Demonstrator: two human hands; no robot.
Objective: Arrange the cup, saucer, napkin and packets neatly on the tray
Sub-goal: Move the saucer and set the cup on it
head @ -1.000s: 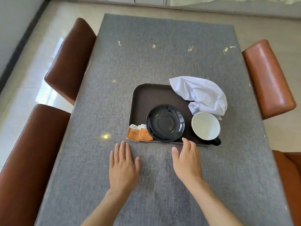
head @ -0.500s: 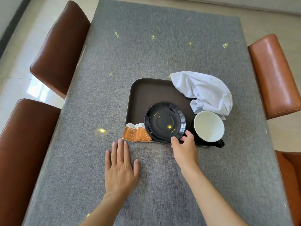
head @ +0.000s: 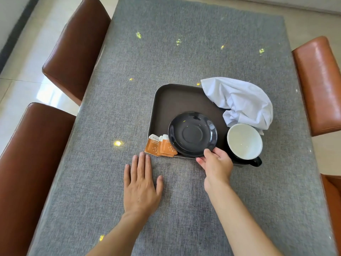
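Right hand (head: 215, 163) pinches the near rim of the black saucer (head: 192, 133) on the brown tray (head: 177, 97); left hand (head: 141, 183) lies flat and empty on the desk (head: 166, 52). White-lined cup (head: 244, 141), crumpled napkin (head: 239, 102) and orange packets (head: 160, 145) sit along the tray's edges.

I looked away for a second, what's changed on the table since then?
The right hand reached forward from the tablecloth and pinched the near rim of the saucer. The left hand stayed flat; cup, napkin and packets unmoved.
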